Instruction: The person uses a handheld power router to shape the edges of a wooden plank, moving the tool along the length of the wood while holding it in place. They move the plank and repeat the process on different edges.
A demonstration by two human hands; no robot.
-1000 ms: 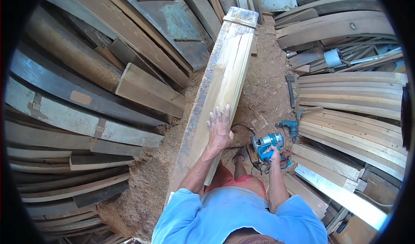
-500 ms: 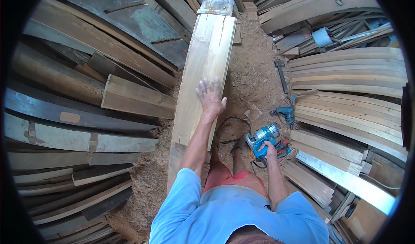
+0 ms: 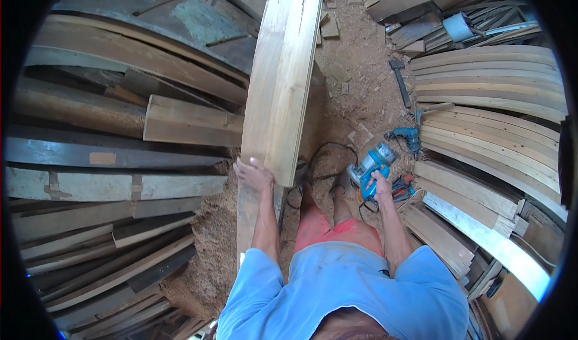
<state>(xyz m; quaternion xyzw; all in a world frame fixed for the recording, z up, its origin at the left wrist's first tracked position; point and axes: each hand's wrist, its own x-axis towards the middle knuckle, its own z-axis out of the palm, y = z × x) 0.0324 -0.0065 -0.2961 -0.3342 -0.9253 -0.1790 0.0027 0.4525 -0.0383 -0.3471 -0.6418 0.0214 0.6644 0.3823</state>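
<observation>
A long pale plank assembly (image 3: 280,75) lies lengthwise in front of me on a narrow wooden bench (image 3: 245,210). At its near left corner rests my left hand (image 3: 255,175), open, touching the wood, with nothing gripped in it. My right hand (image 3: 380,186) is closed round the handle of a blue-and-silver electric planer (image 3: 365,174), held to the right of the plank, beside my legs. The planer's underside cannot be made out from here. A dark cord (image 3: 325,150) loops behind it.
On the right floor lie a hammer (image 3: 400,82), a blue drill (image 3: 406,138) and a red-and-dark power tool (image 3: 402,188). Stacked curved boards (image 3: 494,129) line the right side; timber piles (image 3: 108,153) fill the left. Shavings (image 3: 211,238) cover the ground.
My left hand has moved from the middle of the plank back toward me, to its near left corner. The planer stays in my right hand. The view has shifted slightly.
</observation>
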